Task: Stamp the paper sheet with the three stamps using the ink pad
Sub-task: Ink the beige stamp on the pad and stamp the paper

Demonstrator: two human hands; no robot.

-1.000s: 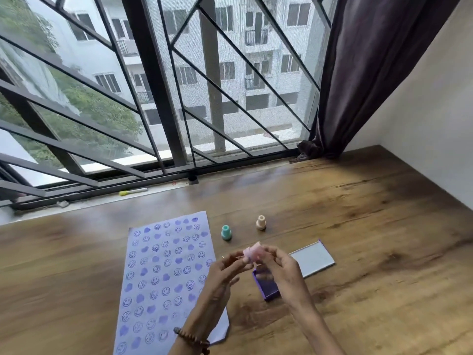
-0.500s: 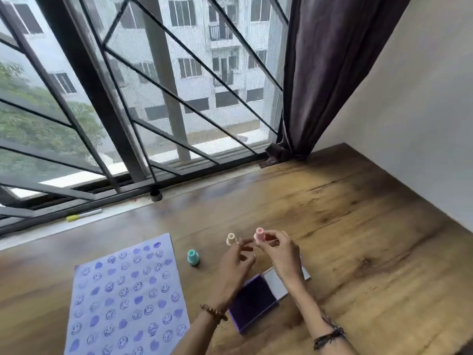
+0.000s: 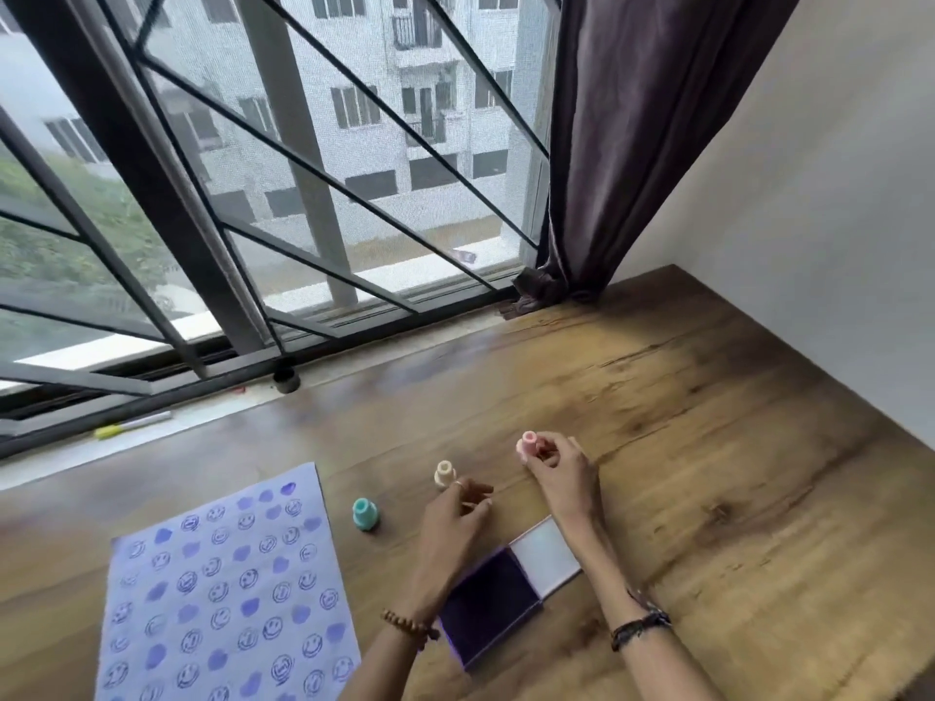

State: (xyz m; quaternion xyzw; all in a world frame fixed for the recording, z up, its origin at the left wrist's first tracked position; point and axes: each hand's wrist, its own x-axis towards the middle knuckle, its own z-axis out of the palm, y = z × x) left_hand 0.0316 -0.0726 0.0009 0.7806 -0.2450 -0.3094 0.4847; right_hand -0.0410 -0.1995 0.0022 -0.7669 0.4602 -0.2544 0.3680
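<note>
A pale sheet of paper (image 3: 222, 594) covered with purple smileys and hearts lies at the lower left of the wooden table. A teal stamp (image 3: 365, 514) stands right of the sheet's top corner, a cream stamp (image 3: 444, 473) further right. My right hand (image 3: 559, 462) grips a pink stamp (image 3: 527, 445) by its side, low over the table beyond the ink pad. My left hand (image 3: 453, 518) hovers just in front of the cream stamp, fingers loosely curled, holding nothing. The open ink pad (image 3: 493, 607) with its purple surface and white lid (image 3: 546, 556) lies between my forearms.
A window with dark bars runs along the table's (image 3: 708, 447) far edge. A yellow-capped marker (image 3: 132, 425) lies on the sill. A dark curtain (image 3: 622, 144) hangs at the back right corner and a white wall borders the right side.
My left hand has let go of the pink stamp and dropped back toward me. My right hand has carried the stamp away to the right. The view has swung rightward.
</note>
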